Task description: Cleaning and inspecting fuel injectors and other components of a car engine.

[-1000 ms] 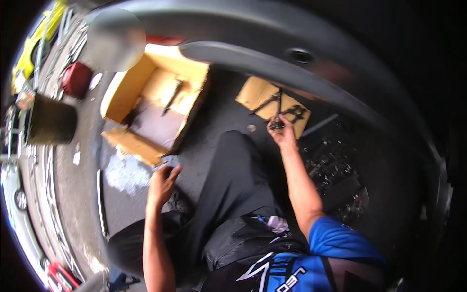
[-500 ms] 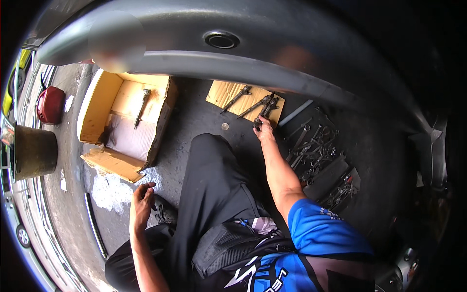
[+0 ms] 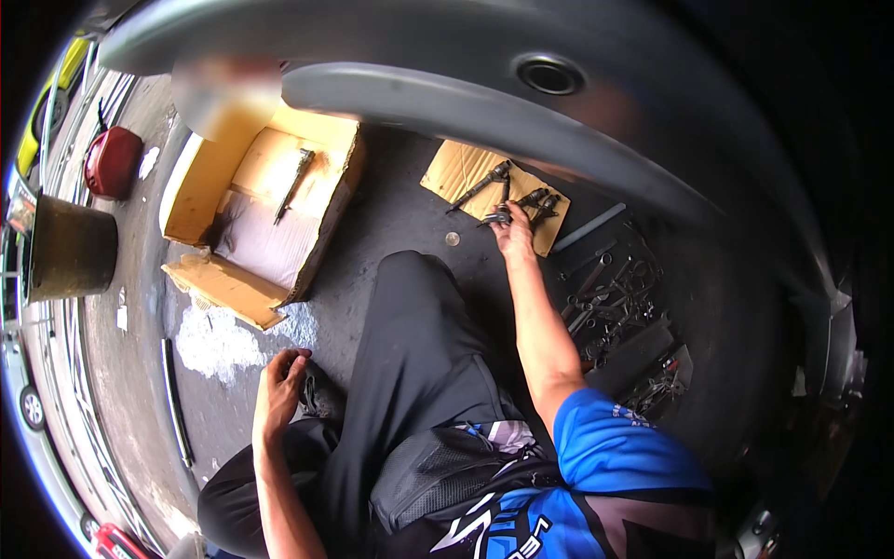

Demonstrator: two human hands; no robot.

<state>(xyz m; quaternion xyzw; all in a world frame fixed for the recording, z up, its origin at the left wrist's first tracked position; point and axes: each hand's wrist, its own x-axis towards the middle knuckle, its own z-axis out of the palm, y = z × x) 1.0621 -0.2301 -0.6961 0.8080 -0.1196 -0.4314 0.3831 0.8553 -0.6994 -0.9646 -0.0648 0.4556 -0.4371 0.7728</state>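
My right hand [image 3: 513,235] is closed around a dark metal fuel injector [image 3: 499,218], its thin end pointing away from me over a flat piece of cardboard [image 3: 445,169]. On that cardboard lie another injector [image 3: 478,189] to the left and more injector parts [image 3: 545,203] to the right, partly hidden by my hand. My left hand [image 3: 278,389] hangs loosely beside my left shoe [image 3: 321,395], fingers half bent, with nothing visible in it. One more injector [image 3: 296,184] lies inside the open cardboard box [image 3: 339,191] at the far left.
A grey bumper [image 3: 410,88] arches low across the far side. Several wrenches [image 3: 605,293] and a grey tube [image 3: 589,228] lie on the right. A white powdery patch [image 3: 219,345], a black bar [image 3: 174,401], a bucket [image 3: 73,247] and a red object [image 3: 114,162] are on the left.
The view has turned, shifting the scene. My right hand has moved left over the cardboard, and the injector in it now sits nearer the left one. My left hand stays by my shoe.
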